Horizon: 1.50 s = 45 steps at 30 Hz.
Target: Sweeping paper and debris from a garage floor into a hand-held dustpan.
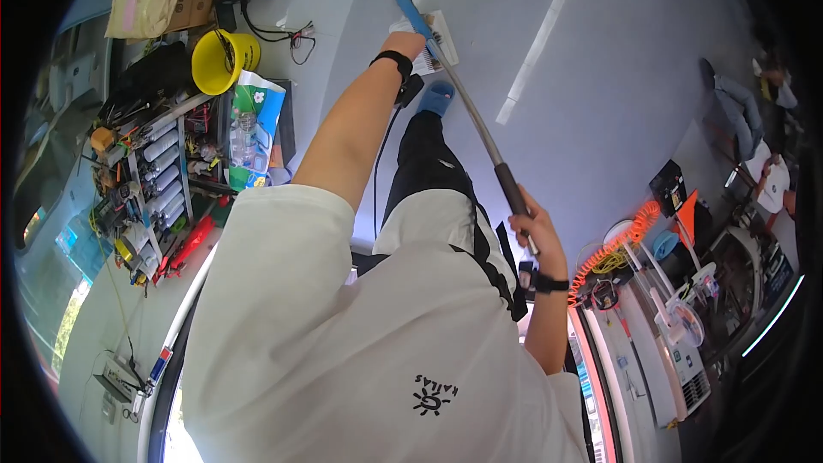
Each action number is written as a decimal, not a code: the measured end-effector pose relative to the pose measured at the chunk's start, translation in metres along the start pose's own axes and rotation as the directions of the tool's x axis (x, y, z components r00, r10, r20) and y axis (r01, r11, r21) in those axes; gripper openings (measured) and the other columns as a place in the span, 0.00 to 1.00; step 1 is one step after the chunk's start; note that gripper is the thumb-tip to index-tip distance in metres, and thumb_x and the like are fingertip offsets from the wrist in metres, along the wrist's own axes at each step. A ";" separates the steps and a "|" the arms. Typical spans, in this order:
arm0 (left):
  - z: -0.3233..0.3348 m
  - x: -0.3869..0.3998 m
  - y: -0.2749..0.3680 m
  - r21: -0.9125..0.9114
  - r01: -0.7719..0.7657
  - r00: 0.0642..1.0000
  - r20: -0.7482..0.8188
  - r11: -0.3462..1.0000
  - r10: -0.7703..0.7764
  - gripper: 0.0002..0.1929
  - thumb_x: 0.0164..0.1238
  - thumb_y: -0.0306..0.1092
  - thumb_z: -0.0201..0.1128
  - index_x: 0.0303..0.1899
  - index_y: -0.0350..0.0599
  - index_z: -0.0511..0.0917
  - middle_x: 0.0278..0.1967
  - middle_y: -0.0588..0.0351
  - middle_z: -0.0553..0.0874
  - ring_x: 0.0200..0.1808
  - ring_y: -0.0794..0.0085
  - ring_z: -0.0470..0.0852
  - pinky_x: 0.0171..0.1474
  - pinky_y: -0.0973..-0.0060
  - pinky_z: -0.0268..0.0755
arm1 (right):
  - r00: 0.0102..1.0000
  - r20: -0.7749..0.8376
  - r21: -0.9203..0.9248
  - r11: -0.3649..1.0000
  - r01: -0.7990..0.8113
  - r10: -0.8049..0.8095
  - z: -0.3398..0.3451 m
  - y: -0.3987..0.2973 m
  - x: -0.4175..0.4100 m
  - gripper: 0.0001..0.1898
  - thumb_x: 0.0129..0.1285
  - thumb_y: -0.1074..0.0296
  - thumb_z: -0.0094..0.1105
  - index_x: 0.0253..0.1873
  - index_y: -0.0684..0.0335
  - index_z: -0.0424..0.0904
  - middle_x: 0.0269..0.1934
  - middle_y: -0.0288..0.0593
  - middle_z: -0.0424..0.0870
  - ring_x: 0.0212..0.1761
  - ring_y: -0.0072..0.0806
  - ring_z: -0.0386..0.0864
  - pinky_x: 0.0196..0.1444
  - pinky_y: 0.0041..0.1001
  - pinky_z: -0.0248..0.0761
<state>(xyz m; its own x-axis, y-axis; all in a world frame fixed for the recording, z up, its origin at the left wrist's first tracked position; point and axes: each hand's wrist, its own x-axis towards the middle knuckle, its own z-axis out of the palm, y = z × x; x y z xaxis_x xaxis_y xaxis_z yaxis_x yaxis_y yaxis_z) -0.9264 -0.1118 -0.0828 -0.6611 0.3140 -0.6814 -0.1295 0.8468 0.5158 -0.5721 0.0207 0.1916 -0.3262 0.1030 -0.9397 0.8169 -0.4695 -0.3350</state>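
A long metal pole [471, 105] slants across in front of me. At its far end is a blue head [411, 11] with a dark, bristly tip. My left hand [406, 45] is closed at the lower edge of this blue part. Around the dark grip [512, 190] near the other end, my right hand [541, 231] curls its fingers. Beyond and under the left hand, a white slatted piece [445, 38] with brownish matter shows against the floor; its exact kind is unclear. My blue slipper [437, 98] stands just below it.
On the left are a yellow bucket [215, 63], a cardboard box [193, 0] and a crowded tool rack [161, 173]. A black cable [380, 173] runs beside my leg. An orange coiled hose [617, 231] and a white fan [685, 321] are at right, with a seated person [739, 109] farther off.
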 end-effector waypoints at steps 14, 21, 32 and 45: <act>-0.015 -0.032 0.042 -0.053 0.051 0.999 0.001 0.997 -0.051 0.12 0.50 0.35 0.49 0.22 0.34 0.76 0.19 0.46 0.78 0.21 0.60 0.76 0.27 0.66 0.65 | 0.962 -0.241 -0.214 0.974 0.076 -0.128 0.014 0.042 0.043 0.41 0.49 0.78 0.50 0.71 0.63 0.46 0.17 0.36 0.68 0.10 0.22 0.66 0.13 0.23 0.61; 0.004 -0.018 0.056 0.079 0.019 0.996 0.080 0.997 -0.025 0.13 0.50 0.36 0.49 0.23 0.35 0.77 0.20 0.46 0.79 0.23 0.59 0.78 0.29 0.66 0.68 | 0.998 -0.008 0.256 0.965 0.061 -0.061 -0.015 0.039 0.041 0.40 0.48 0.79 0.51 0.70 0.62 0.50 0.19 0.35 0.68 0.12 0.18 0.63 0.14 0.18 0.55; 0.098 0.070 0.061 0.085 0.050 0.993 0.103 0.995 -0.059 0.24 0.54 0.41 0.54 0.52 0.41 0.75 0.52 0.44 0.78 0.55 0.56 0.76 0.55 0.69 0.68 | 0.969 -0.233 0.387 0.906 0.174 -0.087 -0.014 0.039 -0.050 0.38 0.49 0.79 0.49 0.69 0.61 0.53 0.20 0.33 0.68 0.11 0.16 0.60 0.13 0.17 0.52; 0.109 -0.023 0.183 0.709 -0.551 0.834 0.464 0.440 0.298 0.16 0.60 0.28 0.47 0.44 0.40 0.80 0.45 0.45 0.82 0.47 0.57 0.81 0.50 0.67 0.73 | 0.817 -0.577 0.373 0.891 0.257 0.006 -0.034 0.103 -0.065 0.39 0.49 0.77 0.53 0.69 0.60 0.53 0.19 0.34 0.68 0.11 0.18 0.64 0.13 0.18 0.56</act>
<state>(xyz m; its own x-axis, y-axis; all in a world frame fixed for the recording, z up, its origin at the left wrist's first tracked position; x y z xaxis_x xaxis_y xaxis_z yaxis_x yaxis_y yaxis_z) -0.8540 0.0830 -0.0291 -0.2474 0.7137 -0.6553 0.8312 0.5039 0.2349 -0.4505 -0.0046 0.2158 0.0133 0.5874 -0.8092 0.4664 -0.7194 -0.5146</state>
